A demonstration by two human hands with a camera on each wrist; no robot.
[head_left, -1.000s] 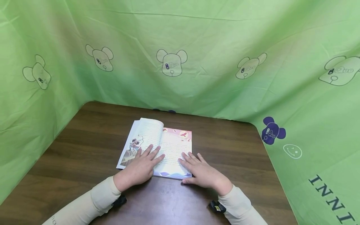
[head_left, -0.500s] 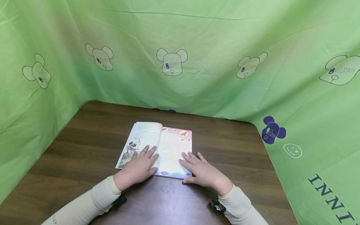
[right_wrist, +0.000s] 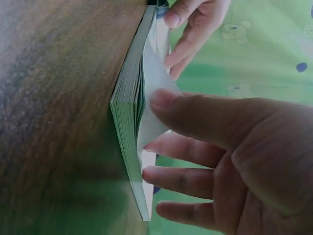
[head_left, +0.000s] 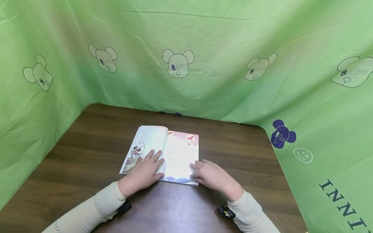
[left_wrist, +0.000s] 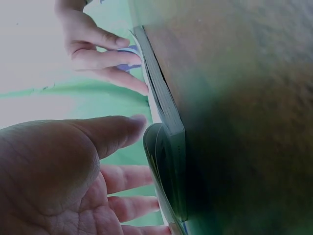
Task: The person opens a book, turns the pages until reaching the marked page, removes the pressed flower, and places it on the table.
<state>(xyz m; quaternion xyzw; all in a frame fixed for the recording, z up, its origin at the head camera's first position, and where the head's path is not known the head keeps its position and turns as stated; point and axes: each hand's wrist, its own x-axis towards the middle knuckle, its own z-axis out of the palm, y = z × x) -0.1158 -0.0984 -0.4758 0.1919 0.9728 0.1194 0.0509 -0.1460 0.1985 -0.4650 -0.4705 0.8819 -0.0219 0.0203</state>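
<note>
An open book point(head_left: 179, 155) with printed text lies on the table; its left page has a drawing of an archer and its right page a pink top border. My left hand point(head_left: 141, 173) rests with spread, fairly straight fingers on the lower left page. At the lower right edge, my right hand point(head_left: 212, 176) has thumb and fingers around the corner. In the right wrist view a page point(right_wrist: 154, 73) bends up off the stack, my thumb on its underside and the index finger on its other side. The left wrist view shows the thick stack of pages point(left_wrist: 164, 98) edge-on.
A brown wood-grain table point(head_left: 96, 129) carries the book. Green cloth point(head_left: 209, 94) with printed bear heads hangs behind it and along both sides. Dark wrist cameras point(head_left: 225, 212) sit under the cream sleeves point(head_left: 107, 200).
The left pages have settled flatter as my left hand slid slightly left over them. My right hand has gone from spread flat to curled at the page corner, lifting a page.
</note>
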